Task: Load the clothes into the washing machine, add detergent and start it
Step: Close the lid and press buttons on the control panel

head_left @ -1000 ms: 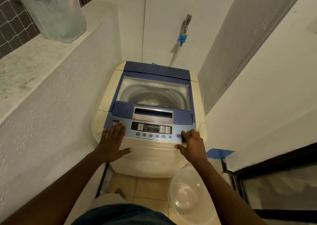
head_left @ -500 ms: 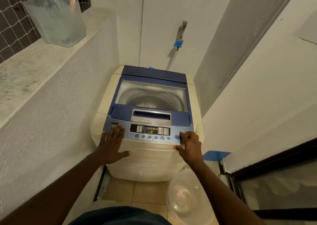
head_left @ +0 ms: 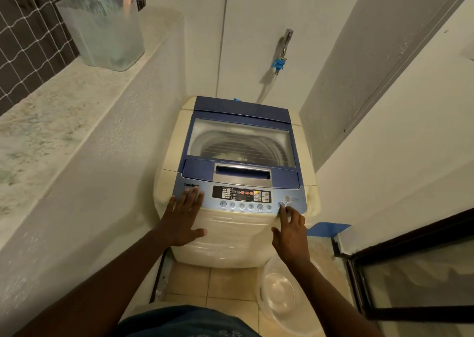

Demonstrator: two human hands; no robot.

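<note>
A cream top-loading washing machine (head_left: 220, 244) with a blue lid stands in a narrow alcove. Its lid (head_left: 241, 141) is down, and pale clothes show dimly through the window in the drum. The control panel (head_left: 242, 195) is lit with red and yellow lights. My left hand (head_left: 183, 220) rests flat, fingers straight, on the panel's left end and the front edge. My right hand (head_left: 289, 230) reaches to the panel's right end, its index fingertip touching a round button (head_left: 281, 204).
A clear plastic basin (head_left: 279, 293) sits on the tiled floor by the machine's right front corner. A translucent container (head_left: 102, 28) stands on the stone ledge at left. A tap with a blue hose fitting (head_left: 279, 63) is on the back wall. A dark-framed door (head_left: 410, 272) is at right.
The display has lit up with more red and yellow lights. My right hand has uncurled from the panel's right corner and now points one finger at a button. The left hand stays put.
</note>
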